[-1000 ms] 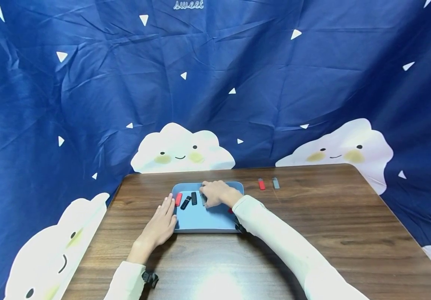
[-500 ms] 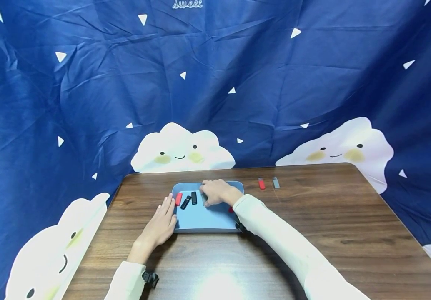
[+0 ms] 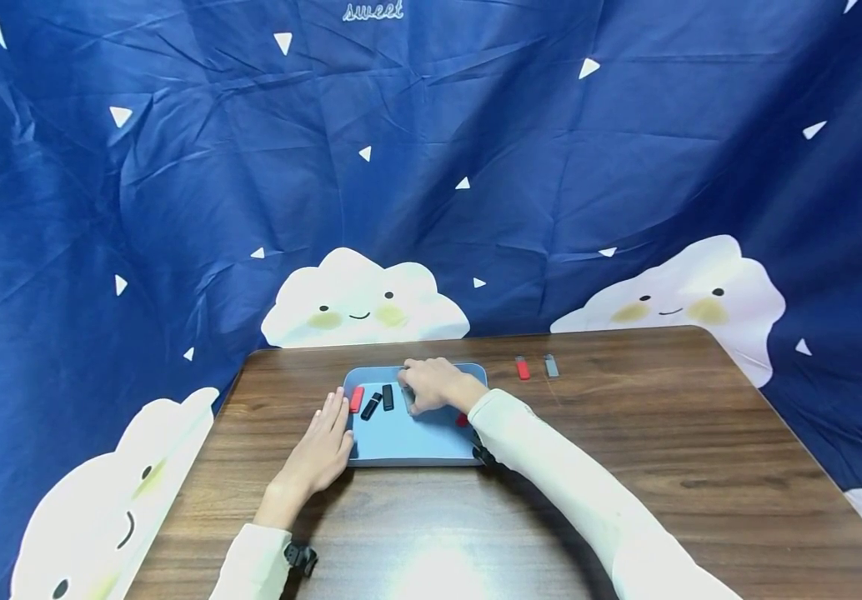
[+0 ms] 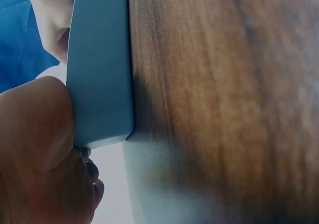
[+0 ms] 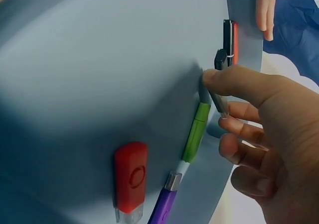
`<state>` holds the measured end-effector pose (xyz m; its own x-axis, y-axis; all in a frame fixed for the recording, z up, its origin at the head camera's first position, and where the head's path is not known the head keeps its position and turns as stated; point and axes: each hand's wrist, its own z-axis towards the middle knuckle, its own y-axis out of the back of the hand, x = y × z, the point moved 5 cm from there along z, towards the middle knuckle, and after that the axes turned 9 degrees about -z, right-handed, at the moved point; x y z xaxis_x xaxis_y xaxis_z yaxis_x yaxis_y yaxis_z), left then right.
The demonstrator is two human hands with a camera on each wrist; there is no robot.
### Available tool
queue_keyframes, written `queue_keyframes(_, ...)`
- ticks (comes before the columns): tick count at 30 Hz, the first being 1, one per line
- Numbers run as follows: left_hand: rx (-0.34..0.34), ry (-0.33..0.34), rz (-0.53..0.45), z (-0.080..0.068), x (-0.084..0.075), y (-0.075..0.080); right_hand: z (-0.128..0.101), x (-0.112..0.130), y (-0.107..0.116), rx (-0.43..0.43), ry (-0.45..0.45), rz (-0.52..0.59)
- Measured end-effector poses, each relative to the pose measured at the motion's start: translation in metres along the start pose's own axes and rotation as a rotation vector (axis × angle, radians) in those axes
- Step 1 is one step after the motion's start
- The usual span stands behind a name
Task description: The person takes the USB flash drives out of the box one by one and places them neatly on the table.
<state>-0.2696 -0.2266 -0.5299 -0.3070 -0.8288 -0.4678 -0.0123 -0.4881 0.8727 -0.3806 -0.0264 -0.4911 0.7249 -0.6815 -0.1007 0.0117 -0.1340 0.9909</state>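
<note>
A shallow blue tray [image 3: 416,443] stands on the wooden table, and several USB sticks lie in it. Near the tray's far side my right hand [image 3: 434,385] pinches a grey USB stick [image 5: 218,102] between thumb and fingers. Just left of it lie a black USB stick [image 3: 388,397], a tilted black USB stick [image 3: 372,406] and a red USB stick [image 3: 357,399]. My left hand [image 3: 316,450] rests against the tray's left wall with straight fingers. In the right wrist view a green USB stick [image 5: 196,132], a purple USB stick [image 5: 163,204] and another red USB stick [image 5: 131,176] lie nearer the wrist.
On the table [image 3: 626,433], right of the tray, lie a red USB stick [image 3: 523,368] and a grey USB stick [image 3: 552,367]. A blue cloth [image 3: 431,167] printed with clouds hangs behind the table. My right forearm crosses the tray's right edge.
</note>
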Motion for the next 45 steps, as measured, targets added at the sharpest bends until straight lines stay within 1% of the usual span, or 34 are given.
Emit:
queue_keyframes(5, -0.002, 0.001, -0.008, 0.001, 0.000, 0.000, -0.004, -0.006, 0.002, -0.003, -0.012, 0.005)
queue_keyframes(12, 0.009, 0.008, 0.036, 0.001, 0.005, -0.005, -0.016, -0.014, 0.013, -0.018, -0.015, 0.020)
queue_keyframes(20, 0.027, 0.022, 0.028, 0.000, -0.001, 0.002, -0.036, -0.023, 0.026, -0.050, -0.002, 0.028)
queue_keyframes(26, 0.013, 0.017, 0.035, -0.001, 0.001, 0.002, -0.049, -0.031, 0.036, -0.057, -0.012, 0.013)
queue_keyframes(33, 0.020, 0.029, 0.034, -0.002, 0.005, 0.001, -0.061, -0.039, 0.043, -0.110, -0.019, 0.039)
queue_keyframes(39, 0.018, 0.036, 0.033, -0.002, 0.004, 0.000, -0.070, -0.050, 0.046, -0.136, -0.040, 0.071)
queue_keyframes(45, 0.010, 0.027, 0.041, -0.002, 0.002, 0.000, -0.081, -0.064, 0.052, -0.154, -0.078, 0.102)
